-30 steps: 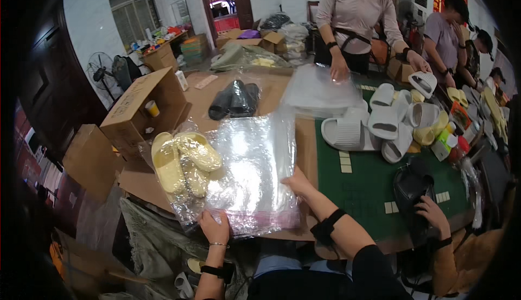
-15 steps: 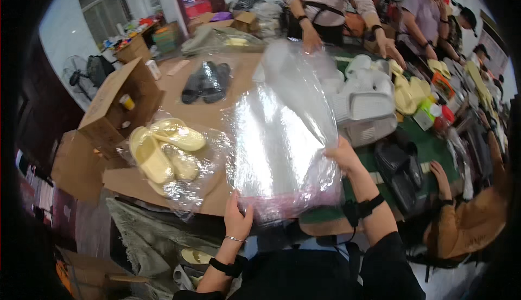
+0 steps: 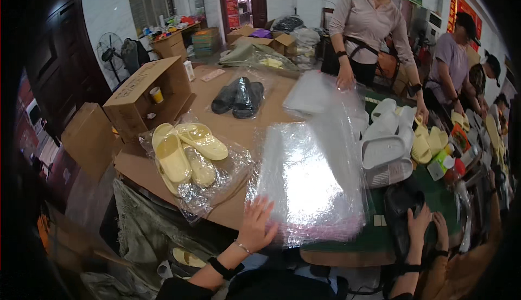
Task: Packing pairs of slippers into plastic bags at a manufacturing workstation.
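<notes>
Since half a second ago the right hand (image 3: 426, 228) has let go of the stack of clear plastic bags (image 3: 312, 183) and dropped onto the black slippers (image 3: 404, 213) to its right, fingers loosely together over them. The left hand (image 3: 255, 225) now lies flat, fingers spread, on the stack's near left corner. The stack lies on the table just beyond those fingertips. Farther left of them, bagged yellow slippers (image 3: 187, 153) rest on cardboard.
</notes>
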The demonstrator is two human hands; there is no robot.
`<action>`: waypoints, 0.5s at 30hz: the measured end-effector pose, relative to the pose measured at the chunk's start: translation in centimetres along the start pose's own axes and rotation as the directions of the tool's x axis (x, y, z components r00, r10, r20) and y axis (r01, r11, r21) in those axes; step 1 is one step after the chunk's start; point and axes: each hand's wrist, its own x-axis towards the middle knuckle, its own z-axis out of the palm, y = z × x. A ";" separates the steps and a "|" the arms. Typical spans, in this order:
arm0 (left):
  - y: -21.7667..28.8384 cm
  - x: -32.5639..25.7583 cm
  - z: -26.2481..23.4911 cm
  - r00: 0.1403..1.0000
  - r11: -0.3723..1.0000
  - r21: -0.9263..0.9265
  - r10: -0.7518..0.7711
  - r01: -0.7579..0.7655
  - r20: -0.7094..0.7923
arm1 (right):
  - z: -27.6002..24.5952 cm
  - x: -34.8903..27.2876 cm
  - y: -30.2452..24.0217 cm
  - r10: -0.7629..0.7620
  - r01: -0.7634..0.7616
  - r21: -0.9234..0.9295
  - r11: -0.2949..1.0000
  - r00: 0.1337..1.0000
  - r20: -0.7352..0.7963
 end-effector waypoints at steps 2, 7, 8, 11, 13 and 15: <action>0.5 1.6 0.3 0.964 0.977 -0.083 0.210 -0.198 0.165 | 2.0 -0.3 1.7 0.018 -0.100 0.506 0.857 0.986 0.164; 0.1 3.7 2.1 0.845 0.922 0.036 0.336 -0.385 0.416 | 3.1 -0.7 2.2 -0.027 0.008 0.099 0.995 0.981 0.192; -0.6 3.4 2.9 0.846 0.922 0.039 0.336 -0.385 0.415 | 3.2 -0.2 2.3 -0.029 0.009 0.102 0.995 0.981 0.191; -1.5 2.8 4.6 0.840 0.928 0.056 0.307 -0.369 0.447 | 5.7 1.8 3.6 -0.130 0.130 0.014 0.991 0.991 -0.008; -1.2 2.7 4.8 0.844 0.934 0.059 0.289 -0.352 0.453 | 6.7 2.8 4.3 -0.048 0.048 0.008 0.999 0.998 0.048; -1.0 2.7 4.9 0.862 0.942 0.057 0.278 -0.331 0.425 | 7.3 3.1 4.7 0.019 -0.020 0.013 1.000 0.999 0.046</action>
